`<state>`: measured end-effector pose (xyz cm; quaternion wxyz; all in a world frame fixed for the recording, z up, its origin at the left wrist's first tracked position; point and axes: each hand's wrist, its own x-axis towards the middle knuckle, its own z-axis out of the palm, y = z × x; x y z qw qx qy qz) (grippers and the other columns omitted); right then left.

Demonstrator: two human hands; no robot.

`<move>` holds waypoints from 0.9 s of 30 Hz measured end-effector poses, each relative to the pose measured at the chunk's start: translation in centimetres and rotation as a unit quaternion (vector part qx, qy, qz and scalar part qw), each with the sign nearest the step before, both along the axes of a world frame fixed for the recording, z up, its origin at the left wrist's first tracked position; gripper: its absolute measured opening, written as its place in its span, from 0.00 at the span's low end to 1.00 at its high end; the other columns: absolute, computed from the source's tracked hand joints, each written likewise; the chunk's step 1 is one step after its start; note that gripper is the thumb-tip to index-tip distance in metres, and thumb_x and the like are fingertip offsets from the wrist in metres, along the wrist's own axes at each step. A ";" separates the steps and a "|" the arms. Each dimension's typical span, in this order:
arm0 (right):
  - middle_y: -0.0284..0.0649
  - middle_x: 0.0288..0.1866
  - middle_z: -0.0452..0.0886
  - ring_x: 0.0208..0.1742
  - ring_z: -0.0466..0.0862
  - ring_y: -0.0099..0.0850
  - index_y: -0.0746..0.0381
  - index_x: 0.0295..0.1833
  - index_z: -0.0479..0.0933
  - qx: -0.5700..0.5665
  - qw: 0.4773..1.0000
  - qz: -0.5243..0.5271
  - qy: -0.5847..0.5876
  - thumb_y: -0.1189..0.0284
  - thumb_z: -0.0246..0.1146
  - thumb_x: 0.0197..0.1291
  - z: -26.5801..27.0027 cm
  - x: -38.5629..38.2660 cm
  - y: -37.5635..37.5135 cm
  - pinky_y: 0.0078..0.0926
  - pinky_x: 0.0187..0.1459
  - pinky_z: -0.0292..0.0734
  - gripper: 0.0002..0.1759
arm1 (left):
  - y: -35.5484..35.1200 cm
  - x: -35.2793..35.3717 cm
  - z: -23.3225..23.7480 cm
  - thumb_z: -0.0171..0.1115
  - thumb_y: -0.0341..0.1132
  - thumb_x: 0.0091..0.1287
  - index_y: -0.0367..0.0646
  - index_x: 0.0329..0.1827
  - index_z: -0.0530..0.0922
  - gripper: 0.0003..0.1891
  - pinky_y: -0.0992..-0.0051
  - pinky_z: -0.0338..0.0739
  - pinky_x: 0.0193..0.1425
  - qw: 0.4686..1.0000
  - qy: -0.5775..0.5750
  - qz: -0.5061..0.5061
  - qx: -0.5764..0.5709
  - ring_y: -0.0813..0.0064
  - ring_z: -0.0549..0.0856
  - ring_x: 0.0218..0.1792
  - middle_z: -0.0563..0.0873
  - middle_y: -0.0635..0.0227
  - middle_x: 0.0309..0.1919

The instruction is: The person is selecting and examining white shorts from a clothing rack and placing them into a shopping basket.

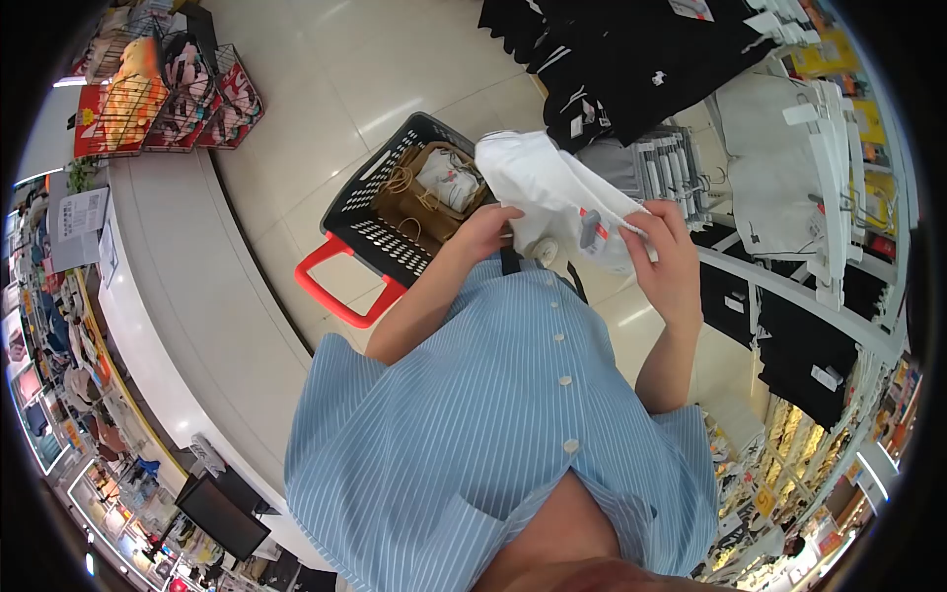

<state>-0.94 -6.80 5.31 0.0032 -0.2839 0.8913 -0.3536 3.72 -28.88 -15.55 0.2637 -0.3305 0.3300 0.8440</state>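
Observation:
A white cloth item [547, 183] with a grey and red printed label hangs between my hands. My left hand [483, 234] is closed on its lower left edge. My right hand [668, 259] pinches its right edge between thumb and fingers. Just left of the cloth stands a black perforated shopping basket [360, 212] with a red handle [321, 304]. Brown paper bags [404, 217] with twisted handles lie inside it, together with a white printed item [448, 181].
Black garments [641, 74] hang on a rack at the upper right, with white hangers and rails [829, 197] along the right side. A long white counter [187, 296] runs down the left. Wire baskets of goods [133, 104] stand at the upper left, and a monitor [222, 517] at the lower left.

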 end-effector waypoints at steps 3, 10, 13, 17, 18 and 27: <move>0.42 0.42 0.76 0.40 0.79 0.40 0.61 0.43 0.78 0.043 0.999 0.010 0.014 0.81 0.64 0.54 0.6 0.0 -1.8 0.29 0.38 0.75 0.11 | -3.4 1.3 -5.0 0.66 0.34 0.59 0.34 0.61 0.70 0.27 0.65 0.71 0.58 0.985 -0.029 -0.068 -0.155 0.62 0.75 0.57 0.76 0.57 0.56; 0.41 0.45 0.78 0.41 0.79 0.39 0.60 0.43 0.79 0.120 0.986 0.061 0.100 0.81 0.64 0.46 2.4 0.7 -3.3 0.31 0.38 0.76 0.15 | -7.3 -5.4 5.6 0.62 0.26 0.51 0.42 0.66 0.69 0.33 0.61 0.54 0.75 0.757 0.475 -0.081 -0.441 0.53 0.63 0.70 0.61 0.53 0.71; 0.41 0.44 0.78 0.41 0.79 0.39 0.60 0.43 0.79 0.103 0.988 0.063 0.100 0.80 0.64 0.46 3.4 1.2 -3.1 0.32 0.38 0.76 0.15 | -6.0 -8.5 9.6 0.57 0.23 0.49 0.46 0.63 0.72 0.32 0.59 0.50 0.77 0.654 0.638 -0.223 -0.341 0.53 0.60 0.73 0.64 0.58 0.71; 0.42 0.45 0.78 0.41 0.80 0.39 0.62 0.41 0.78 0.080 0.992 0.015 0.091 0.81 0.65 0.49 4.0 1.6 -1.4 0.30 0.37 0.76 0.12 | -3.4 -9.9 12.3 0.60 0.26 0.53 0.45 0.56 0.76 0.23 0.55 0.50 0.77 0.601 0.674 -0.349 -0.250 0.56 0.61 0.73 0.74 0.61 0.65; 0.42 0.45 0.77 0.41 0.80 0.39 0.62 0.41 0.77 0.065 0.995 -0.015 0.078 0.82 0.65 0.50 4.1 1.7 -0.8 0.30 0.37 0.76 0.11 | -3.5 -10.0 12.5 0.61 0.26 0.54 0.45 0.55 0.77 0.22 0.56 0.52 0.77 0.598 0.665 -0.361 -0.263 0.55 0.61 0.73 0.74 0.60 0.64; 0.40 0.50 0.81 0.45 0.82 0.38 0.64 0.40 0.76 0.022 0.993 -0.065 0.098 0.81 0.63 0.54 2.8 1.3 3.7 0.29 0.42 0.77 0.07 | -0.3 -7.8 14.0 0.69 0.36 0.57 0.45 0.33 0.70 0.13 0.61 0.68 0.62 0.584 0.671 -0.328 -0.319 0.60 0.75 0.59 0.80 0.63 0.53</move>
